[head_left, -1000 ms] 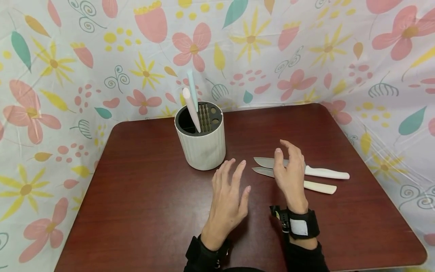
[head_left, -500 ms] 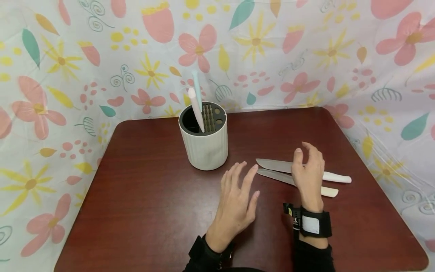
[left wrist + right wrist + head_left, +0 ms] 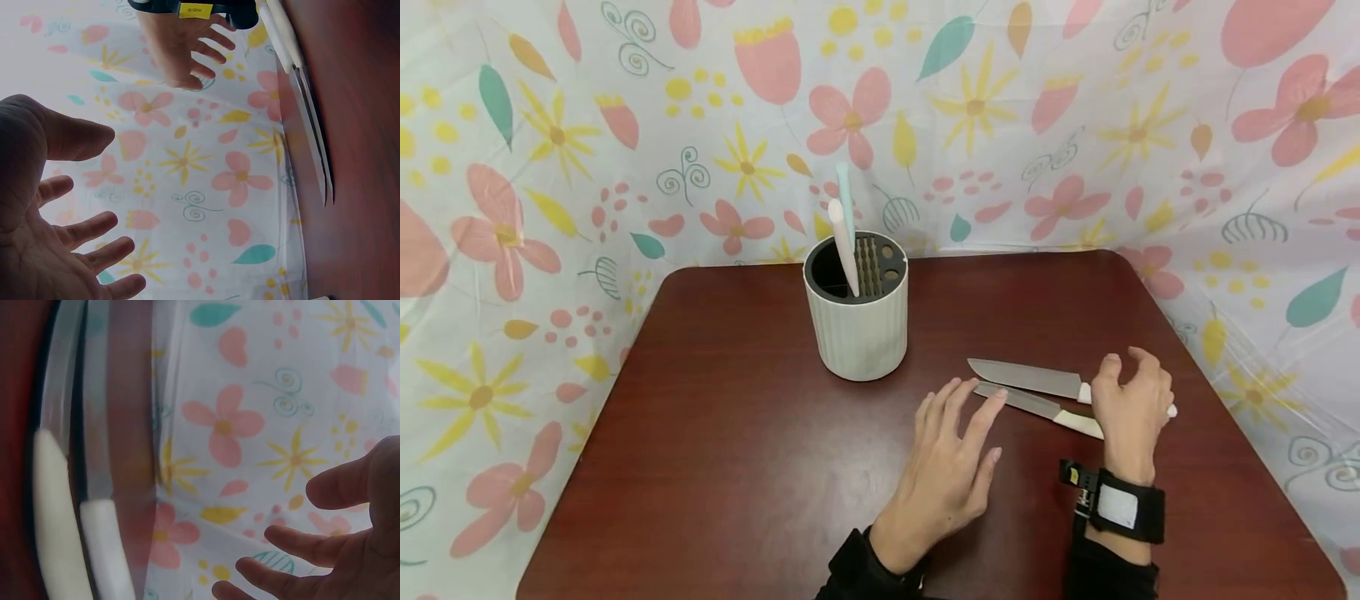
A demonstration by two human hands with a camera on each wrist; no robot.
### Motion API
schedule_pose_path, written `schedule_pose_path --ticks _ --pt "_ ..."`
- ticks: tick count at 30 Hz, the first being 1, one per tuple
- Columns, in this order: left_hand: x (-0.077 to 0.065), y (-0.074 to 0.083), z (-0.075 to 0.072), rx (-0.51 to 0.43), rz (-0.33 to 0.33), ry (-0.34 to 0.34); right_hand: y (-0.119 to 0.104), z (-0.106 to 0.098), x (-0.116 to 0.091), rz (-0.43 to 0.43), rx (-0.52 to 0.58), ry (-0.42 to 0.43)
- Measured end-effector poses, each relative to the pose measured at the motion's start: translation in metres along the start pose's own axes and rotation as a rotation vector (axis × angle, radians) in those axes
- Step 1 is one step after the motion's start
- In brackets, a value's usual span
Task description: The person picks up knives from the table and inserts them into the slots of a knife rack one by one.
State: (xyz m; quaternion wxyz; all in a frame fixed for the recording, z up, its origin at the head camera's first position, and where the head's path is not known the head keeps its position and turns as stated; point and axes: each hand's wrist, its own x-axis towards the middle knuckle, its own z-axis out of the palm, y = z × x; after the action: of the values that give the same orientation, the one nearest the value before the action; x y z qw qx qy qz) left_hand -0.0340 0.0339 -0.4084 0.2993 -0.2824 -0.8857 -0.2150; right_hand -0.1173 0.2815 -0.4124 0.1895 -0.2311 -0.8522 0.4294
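Two kitchen knives lie side by side on the table, blades pointing left. The farther one is a white-handled knife (image 3: 1026, 377); nearer lies a cream-handled knife (image 3: 1078, 423). My right hand (image 3: 1131, 408) hovers above their handles with thumb and fingers spread, hiding part of the white handle in the head view. In the right wrist view the fingers stay apart from both handles. My left hand (image 3: 943, 467) is raised left of the knives, its fingers extended and holding nothing; its fingertips overlap the cream-handled knife's blade tip in the head view.
A white ribbed knife holder (image 3: 859, 342) with a black slotted top stands toward the back of the brown table (image 3: 722, 433). A pink handle (image 3: 844, 246) and a light blue handle (image 3: 846, 200) stick up from it. Behind hangs a flower-printed cloth (image 3: 1000, 167).
My right hand has moved right, from over the blades to over the handles. My left hand has shifted slightly right. Both knives lie where they were.
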Motion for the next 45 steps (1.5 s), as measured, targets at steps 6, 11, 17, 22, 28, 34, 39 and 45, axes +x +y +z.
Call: schedule_pose_path --ticks 6,11,17,22,28,34,39,45 --pt "0.0 -0.001 0.0 -0.007 0.0 0.006 0.007 -0.003 0.006 0.065 -0.033 -0.018" --pt "0.001 0.0 0.001 -0.018 0.038 0.038 0.016 -0.007 0.012 0.109 -0.094 -0.044" --pt "0.001 0.004 0.003 -0.024 0.067 0.021 0.027 -0.012 0.013 0.159 -0.135 -0.085" --pt "0.0 0.004 0.004 -0.023 0.062 0.014 0.032 -0.011 0.015 0.186 -0.16 -0.11" --pt "0.0 0.005 0.004 -0.02 0.069 -0.003 0.038 -0.011 0.018 0.202 -0.202 -0.142" --pt "0.0 0.007 0.005 -0.032 0.068 -0.054 0.043 -0.011 0.023 0.218 -0.236 -0.182" --pt "-0.001 0.01 0.005 -0.049 0.06 -0.104 0.045 -0.013 0.026 0.237 -0.26 -0.224" --pt "-0.001 0.011 0.006 -0.044 0.069 -0.107 0.049 -0.019 0.03 0.237 -0.298 -0.311"
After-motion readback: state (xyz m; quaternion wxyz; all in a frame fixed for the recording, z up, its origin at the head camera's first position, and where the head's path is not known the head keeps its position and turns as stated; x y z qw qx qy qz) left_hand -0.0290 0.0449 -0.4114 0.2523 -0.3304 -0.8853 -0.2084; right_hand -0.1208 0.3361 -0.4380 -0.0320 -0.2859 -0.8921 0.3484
